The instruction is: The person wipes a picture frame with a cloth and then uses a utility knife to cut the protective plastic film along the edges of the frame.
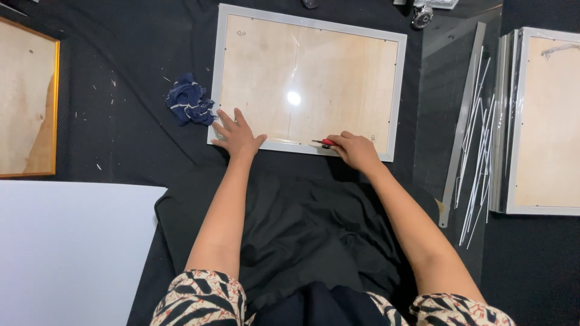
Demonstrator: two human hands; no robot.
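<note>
A picture frame (399,90) with a pale grey rim lies face down on black cloth, its plywood backing up, with a bright light spot on it. My left hand (237,133) rests flat with fingers spread on the frame's near left corner. My right hand (356,150) is closed around a small red-handled tool (327,143) whose dark tip points left along the frame's near edge.
A crumpled dark blue rag (190,100) lies left of the frame. A gold-rimmed frame (30,102) sits at far left, a white sheet (66,247) at lower left. At right are a glass pane (450,72), thin white strips (477,163) and stacked grey frames (544,121).
</note>
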